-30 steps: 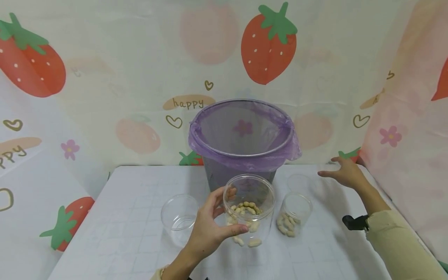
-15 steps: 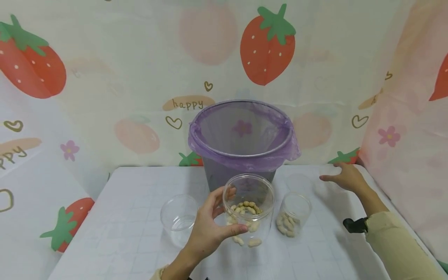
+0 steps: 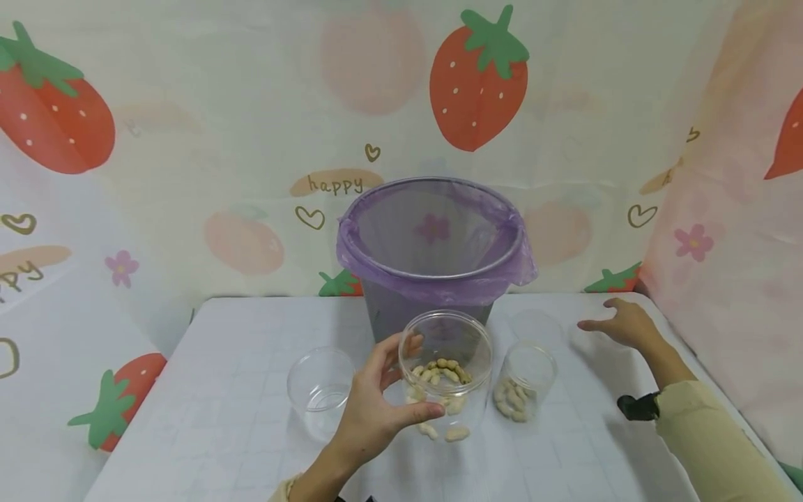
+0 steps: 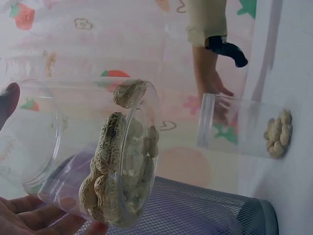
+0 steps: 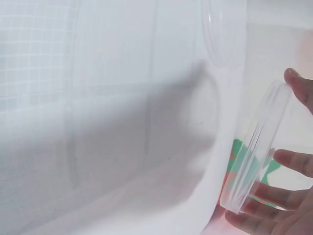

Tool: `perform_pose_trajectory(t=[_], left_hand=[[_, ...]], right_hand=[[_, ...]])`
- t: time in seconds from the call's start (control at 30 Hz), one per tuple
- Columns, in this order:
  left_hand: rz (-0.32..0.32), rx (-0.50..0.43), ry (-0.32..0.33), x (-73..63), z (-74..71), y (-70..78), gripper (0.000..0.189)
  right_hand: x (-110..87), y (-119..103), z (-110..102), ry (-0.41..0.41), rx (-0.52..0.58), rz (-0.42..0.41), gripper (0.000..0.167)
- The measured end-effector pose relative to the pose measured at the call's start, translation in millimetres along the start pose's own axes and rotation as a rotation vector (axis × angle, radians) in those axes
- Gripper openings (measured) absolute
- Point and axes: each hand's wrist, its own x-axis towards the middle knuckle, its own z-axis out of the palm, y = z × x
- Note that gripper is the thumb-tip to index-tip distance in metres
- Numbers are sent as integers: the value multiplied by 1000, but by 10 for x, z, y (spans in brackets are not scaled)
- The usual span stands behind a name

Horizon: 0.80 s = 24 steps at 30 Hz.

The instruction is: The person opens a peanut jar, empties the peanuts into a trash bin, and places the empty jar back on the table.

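My left hand [image 3: 376,411] grips a large clear plastic jar [image 3: 447,348] round its side, thumb in front. Several unshelled peanuts [image 4: 107,166] lie in the jar's bottom. At the far right, my right hand [image 3: 627,326] pinches a clear round lid [image 5: 257,147] by its rim between thumb and fingers, raised above the table. To the right of the held jar stands a smaller clear jar [image 3: 530,373], with several peanuts [image 3: 513,401] in it. A clear open container [image 3: 321,390] without visible contents stands left of my left hand.
Behind the jars stands a grey mesh bin [image 3: 401,314] lined with a purple bag [image 3: 439,286]. Another clear lid [image 3: 536,329] lies flat on the white table [image 3: 238,362] right of the bin. Strawberry-printed cloth [image 3: 251,125] hangs behind.
My right hand has lowered slightly and drifted a little to the right with the lid. The left hand and its jar have stayed nearly still.
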Motion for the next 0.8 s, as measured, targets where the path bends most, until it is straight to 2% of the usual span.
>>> perform_pose_trajectory(t=[0.47, 0.8], left_hand=[[-12, -10, -5, -2, 3, 3, 81], [-15, -6, -9, 16, 10, -21, 81]], right_hand=[[6, 194, 110, -20, -17, 49, 97], [43, 56, 127, -38, -47, 52, 96]])
